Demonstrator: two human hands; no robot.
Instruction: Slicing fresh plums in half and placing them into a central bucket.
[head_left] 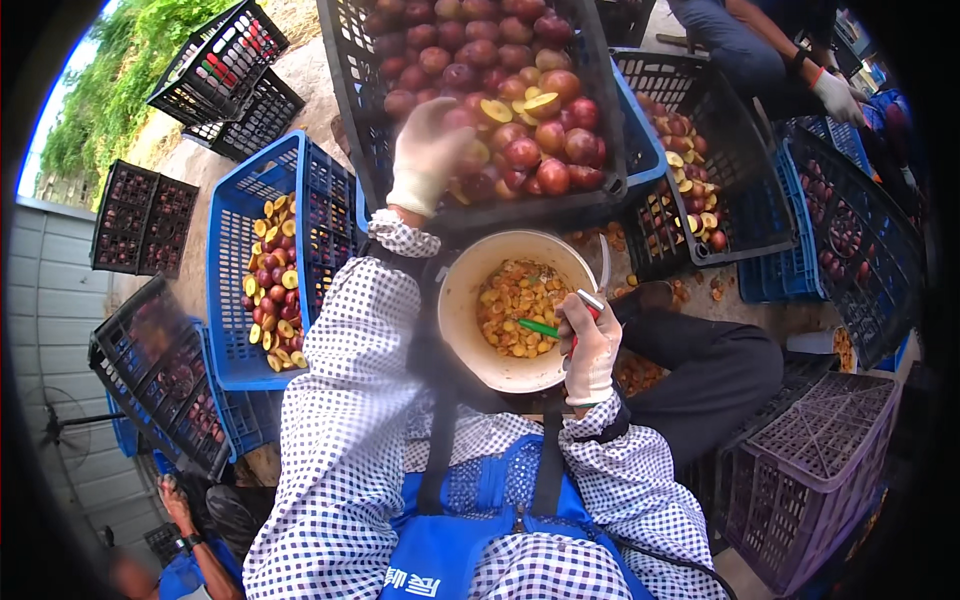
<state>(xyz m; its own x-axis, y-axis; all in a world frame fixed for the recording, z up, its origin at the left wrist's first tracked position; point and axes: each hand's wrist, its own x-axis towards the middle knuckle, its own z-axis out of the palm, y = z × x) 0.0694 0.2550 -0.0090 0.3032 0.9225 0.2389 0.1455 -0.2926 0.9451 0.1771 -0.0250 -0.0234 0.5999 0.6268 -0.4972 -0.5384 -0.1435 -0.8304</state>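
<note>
The left hand (428,152), in a white glove, reaches into the black crate (372,150) of dark red plums (520,150) in front of the person; its fingers curl down among the fruit, blurred, so I cannot tell whether they have closed on one yet. The right hand (590,350), also gloved, is closed around a small tool with a green handle (538,327), held over the cream bowl (455,310) on the lap. That bowl holds a layer of yellow-orange pits and scraps (515,318) but is far from full. To the left, a blue crate (235,260) has a shallow heap of halved plums, cut faces showing yellow. Judging by this, some fruit is already cut, while the black crate is heaped with whole plums, so most of the work seems left. At the upper right another person's gloved hand (835,95) works over further crates.
</note>
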